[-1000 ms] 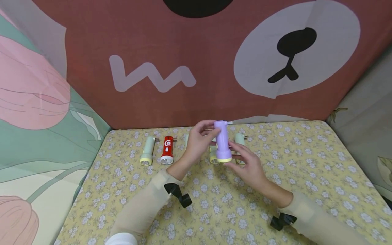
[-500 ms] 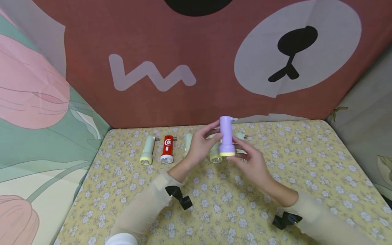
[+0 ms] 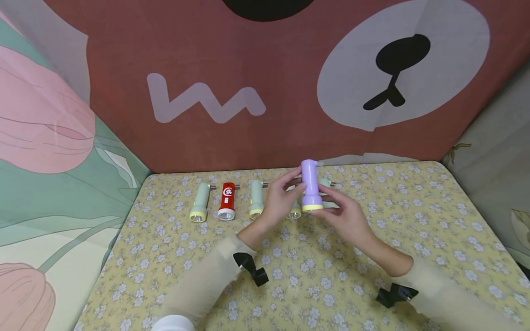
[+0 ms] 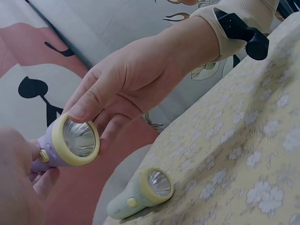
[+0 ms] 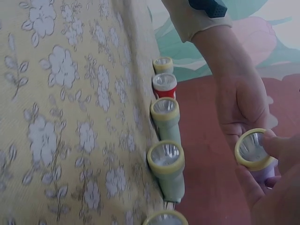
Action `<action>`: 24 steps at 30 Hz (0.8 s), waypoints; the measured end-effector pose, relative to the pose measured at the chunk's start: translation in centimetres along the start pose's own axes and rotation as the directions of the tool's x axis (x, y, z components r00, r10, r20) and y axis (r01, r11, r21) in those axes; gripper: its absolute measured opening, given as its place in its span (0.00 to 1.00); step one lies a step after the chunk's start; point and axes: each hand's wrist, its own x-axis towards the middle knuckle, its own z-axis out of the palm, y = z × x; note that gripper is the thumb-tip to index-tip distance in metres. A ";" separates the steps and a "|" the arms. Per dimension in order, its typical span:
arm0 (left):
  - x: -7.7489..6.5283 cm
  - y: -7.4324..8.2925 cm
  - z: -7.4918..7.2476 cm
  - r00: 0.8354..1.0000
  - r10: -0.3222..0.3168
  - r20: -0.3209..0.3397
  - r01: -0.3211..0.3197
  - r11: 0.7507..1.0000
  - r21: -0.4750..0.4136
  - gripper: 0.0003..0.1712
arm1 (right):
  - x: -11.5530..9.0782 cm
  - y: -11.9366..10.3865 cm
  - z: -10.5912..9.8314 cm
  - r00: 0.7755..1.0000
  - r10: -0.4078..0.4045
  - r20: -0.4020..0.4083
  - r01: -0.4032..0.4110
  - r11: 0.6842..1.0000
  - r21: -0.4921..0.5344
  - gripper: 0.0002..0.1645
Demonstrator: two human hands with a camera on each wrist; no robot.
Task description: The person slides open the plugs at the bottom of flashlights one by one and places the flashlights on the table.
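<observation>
A purple flashlight (image 3: 310, 184) with a yellow rim is held up above the table, lens end down and its metal prongs pointing right in the head view. My left hand (image 3: 282, 198) grips its body from the left, the thumb close to the yellow switch (image 4: 44, 155) in the left wrist view. From the right, my right hand (image 3: 345, 216) pinches the yellow rim (image 4: 60, 140) of the lens end between thumb and fingers. Behind the hands, a pale green flashlight (image 3: 294, 214) and another green flashlight (image 3: 325, 182) are partly hidden.
A row of flashlights lies along the table's back: a green flashlight (image 3: 200, 202), a red flashlight (image 3: 226, 200) with a white rim and another green flashlight (image 3: 256, 198). A floral cloth covers the table (image 3: 290, 294). Printed fabric (image 3: 207, 147) hangs right behind it.
Both hands have shifted right with the purple flashlight, which rose a little and then dipped slightly. The third flashlight from the left has come into full view from behind the left hand.
</observation>
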 end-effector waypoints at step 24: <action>1.1 -1.3 6.4 0.997 -0.073 -0.027 0.070 0.990 -0.124 0.27 | -1.3 1.4 -6.3 0.999 0.040 0.030 -0.038 0.997 -0.066 0.35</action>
